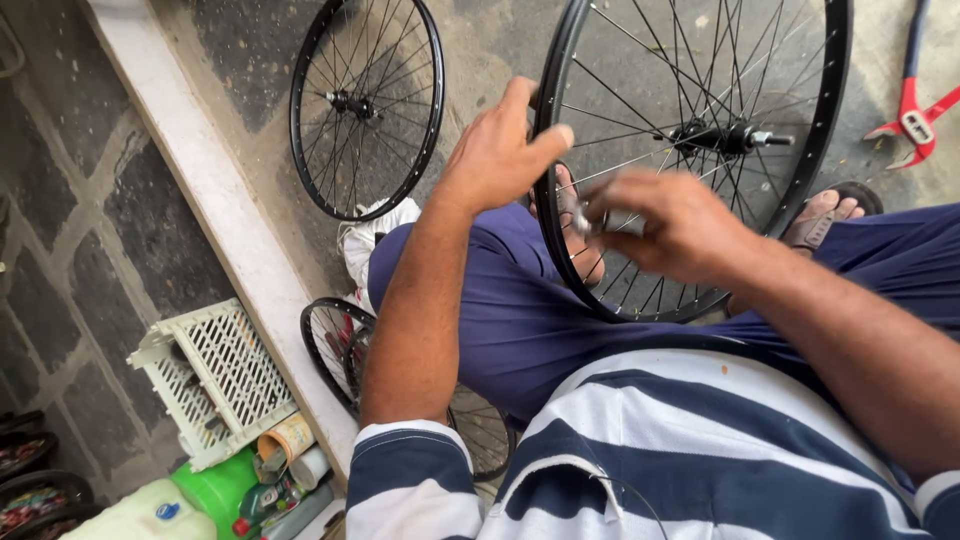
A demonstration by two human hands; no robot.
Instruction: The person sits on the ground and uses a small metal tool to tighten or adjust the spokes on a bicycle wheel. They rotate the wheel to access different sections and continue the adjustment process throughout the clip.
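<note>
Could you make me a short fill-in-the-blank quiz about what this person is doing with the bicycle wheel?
1. The left hand grips the black ___ of the big wheel.
2. The right hand works among the wheel's thin metal ___.
3. A smaller wheel lies flat on the ___.
4. The pliers at top right have ___ handles.

Missing words: rim; spokes; ground; red
</note>
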